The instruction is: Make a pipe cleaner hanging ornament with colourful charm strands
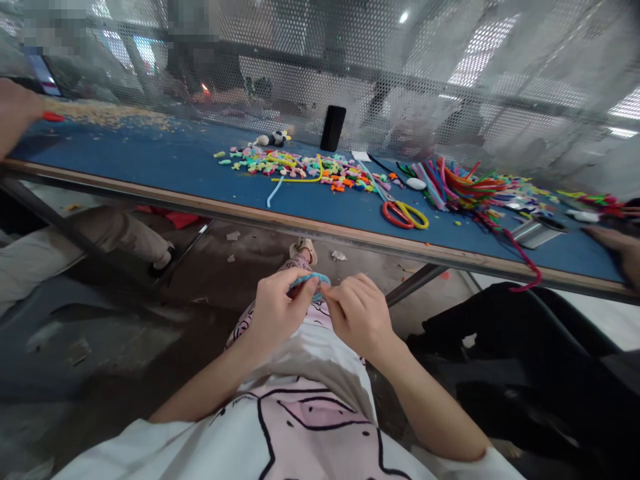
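Note:
My left hand (281, 303) and my right hand (361, 315) meet above my lap, in front of the table edge. Between their fingertips is a light blue fuzzy pipe cleaner (316, 276), bent into a small loop. Both hands are closed in a pinch on it, and the fingers hide part of its shape. Beyond them on the blue table (200, 170) lie a loose light blue pipe cleaner (275, 192) and a bent yellow pipe cleaner (303, 180). Scissors (405, 215) with red and yellow handles rest near the front edge.
Small colourful fuzzy pieces (260, 160) are heaped mid-table, before an upright black phone-like object (333, 128). A bundle of pipe cleaners (457, 187) and a grey metallic holder (537, 233) lie right. Other people's hands show at left (17, 113) and right (617, 247). Perforated metal mesh (400, 100) stands behind.

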`<act>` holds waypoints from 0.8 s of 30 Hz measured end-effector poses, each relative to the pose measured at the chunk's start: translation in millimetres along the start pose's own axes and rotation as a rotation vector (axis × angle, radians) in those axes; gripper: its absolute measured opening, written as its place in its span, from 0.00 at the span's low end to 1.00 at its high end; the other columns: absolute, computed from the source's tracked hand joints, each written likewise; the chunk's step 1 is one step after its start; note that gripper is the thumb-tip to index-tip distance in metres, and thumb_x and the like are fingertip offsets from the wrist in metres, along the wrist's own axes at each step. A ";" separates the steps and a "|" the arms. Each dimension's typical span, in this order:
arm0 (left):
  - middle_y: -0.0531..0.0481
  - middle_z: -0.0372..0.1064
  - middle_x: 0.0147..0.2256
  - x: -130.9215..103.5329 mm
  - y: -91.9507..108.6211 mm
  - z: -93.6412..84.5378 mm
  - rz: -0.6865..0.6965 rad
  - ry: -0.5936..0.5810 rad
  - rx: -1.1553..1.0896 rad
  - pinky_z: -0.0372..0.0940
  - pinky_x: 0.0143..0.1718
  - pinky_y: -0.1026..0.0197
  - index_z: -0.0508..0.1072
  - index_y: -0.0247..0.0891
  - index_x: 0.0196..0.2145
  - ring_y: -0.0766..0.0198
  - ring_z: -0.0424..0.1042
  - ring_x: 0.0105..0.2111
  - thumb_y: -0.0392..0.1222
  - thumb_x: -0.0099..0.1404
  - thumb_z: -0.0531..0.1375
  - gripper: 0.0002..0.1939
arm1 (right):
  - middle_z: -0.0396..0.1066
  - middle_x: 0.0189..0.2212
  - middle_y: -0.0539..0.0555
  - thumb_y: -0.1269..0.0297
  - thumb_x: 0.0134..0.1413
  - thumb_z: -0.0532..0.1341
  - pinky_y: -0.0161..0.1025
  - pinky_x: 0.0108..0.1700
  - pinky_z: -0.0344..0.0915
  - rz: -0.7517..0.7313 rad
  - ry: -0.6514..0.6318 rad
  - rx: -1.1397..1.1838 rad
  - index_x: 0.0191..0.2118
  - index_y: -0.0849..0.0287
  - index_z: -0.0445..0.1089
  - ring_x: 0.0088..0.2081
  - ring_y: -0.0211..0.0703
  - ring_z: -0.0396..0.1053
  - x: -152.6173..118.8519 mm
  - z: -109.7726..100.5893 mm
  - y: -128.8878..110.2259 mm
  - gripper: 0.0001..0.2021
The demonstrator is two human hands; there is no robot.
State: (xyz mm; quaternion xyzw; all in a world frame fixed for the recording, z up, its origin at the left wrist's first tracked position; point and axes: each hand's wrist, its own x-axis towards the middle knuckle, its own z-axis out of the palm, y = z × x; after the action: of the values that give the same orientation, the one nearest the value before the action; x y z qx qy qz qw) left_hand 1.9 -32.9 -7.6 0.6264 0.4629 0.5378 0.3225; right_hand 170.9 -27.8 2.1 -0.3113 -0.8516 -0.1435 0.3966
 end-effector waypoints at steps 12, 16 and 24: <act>0.56 0.62 0.20 3.4 -5.5 -3.6 -0.411 -0.122 -0.553 0.48 0.18 0.68 0.77 0.34 0.36 0.75 0.52 0.17 0.52 0.58 0.68 0.17 | 0.73 0.38 0.57 0.60 0.68 0.53 0.43 0.41 0.64 0.306 0.041 0.434 0.46 0.56 0.77 0.39 0.44 0.70 -3.3 -9.8 9.3 0.15; 0.54 0.65 0.23 3.4 -5.6 -9.2 -0.269 -0.225 -0.471 0.55 0.22 0.67 0.76 0.37 0.37 0.71 0.60 0.21 0.51 0.63 0.65 0.14 | 0.76 0.36 0.56 0.50 0.63 0.59 0.40 0.40 0.69 0.878 -0.337 1.041 0.43 0.57 0.78 0.37 0.44 0.73 0.7 -5.4 14.7 0.17; 0.49 0.69 0.34 4.6 -6.8 -11.8 0.101 -0.187 -0.073 0.62 0.36 0.64 0.75 0.38 0.37 0.65 0.67 0.33 0.44 0.71 0.56 0.10 | 0.72 0.24 0.52 0.50 0.45 0.73 0.38 0.38 0.71 1.263 -0.570 1.631 0.30 0.62 0.76 0.30 0.39 0.70 -1.6 2.3 19.1 0.18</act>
State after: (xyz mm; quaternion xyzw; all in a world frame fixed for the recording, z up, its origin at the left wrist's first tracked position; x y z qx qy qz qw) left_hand -11.2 -27.3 -9.5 0.6841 0.3787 0.5091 0.3597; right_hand 182.6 -12.7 -0.7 -0.3587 -0.4364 0.7784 0.2739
